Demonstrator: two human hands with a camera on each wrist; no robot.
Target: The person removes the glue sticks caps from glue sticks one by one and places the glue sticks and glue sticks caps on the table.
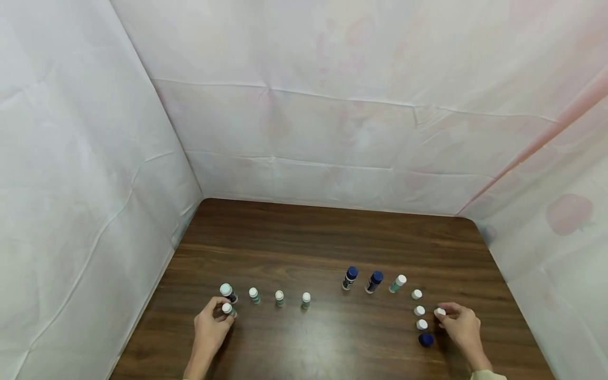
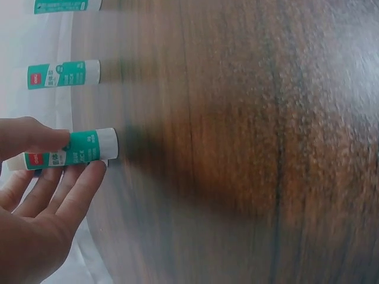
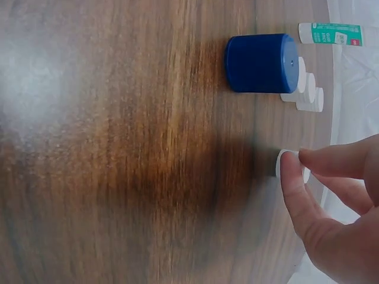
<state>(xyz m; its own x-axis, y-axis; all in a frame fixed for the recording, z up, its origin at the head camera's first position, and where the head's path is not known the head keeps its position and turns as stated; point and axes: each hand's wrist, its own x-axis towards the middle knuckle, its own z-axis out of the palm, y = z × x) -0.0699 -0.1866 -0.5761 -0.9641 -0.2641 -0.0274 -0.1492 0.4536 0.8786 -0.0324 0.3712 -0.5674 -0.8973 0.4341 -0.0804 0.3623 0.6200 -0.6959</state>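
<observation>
At the left of the table, my left hand (image 1: 211, 326) grips a green and white glue stick (image 2: 83, 148) between thumb and fingers. Its white base points toward the tabletop and its pale top shows no cap. Just behind it stands a dark-labelled stick (image 1: 228, 293) with a pale top. Over on the right side, my right hand (image 1: 462, 326) pinches a small white cap (image 3: 284, 163) with thumb and forefinger, low at the table surface. Beside that hand are a white cap (image 1: 421, 324) and a blue cap (image 1: 426, 339), part of a short column.
Green glue sticks (image 1: 279, 298) stand in a row right of my left hand. Farther right are two blue-capped sticks (image 1: 350, 278) and a white-capped green one (image 1: 397, 284). The wooden table (image 1: 304, 237) is bounded by white hanging sheets (image 1: 294, 132).
</observation>
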